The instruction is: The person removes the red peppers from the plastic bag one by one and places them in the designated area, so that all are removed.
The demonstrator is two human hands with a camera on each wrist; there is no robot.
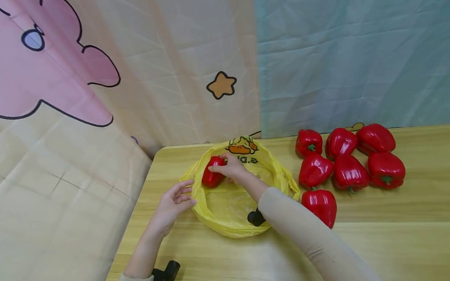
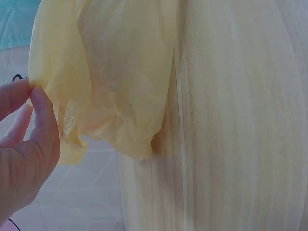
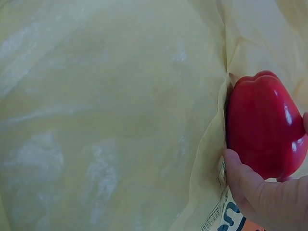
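Observation:
A yellow plastic bag (image 1: 232, 232) stands on the table with its mouth spread wide and facing up. Inside it, toward the left wall, is a red bell pepper (image 1: 212, 177). My right hand (image 1: 233, 168) reaches into the bag and holds that pepper between thumb and fingers; the right wrist view shows the pepper (image 3: 264, 125) lying against the bag's yellow film. My left hand (image 1: 174, 204) is at the bag's left rim, thumb and fingers apart, fingertips touching the plastic. Up close, its fingertips meet the edge of the bag (image 2: 120, 72) in the left wrist view.
To the right of the bag, several more red bell peppers (image 1: 350, 172) sit grouped on the wooden table (image 1: 428, 248). A printed curtain (image 1: 321, 53) hangs behind the table and along its left side. Black wrist mounts (image 1: 166, 273) are on both forearms.

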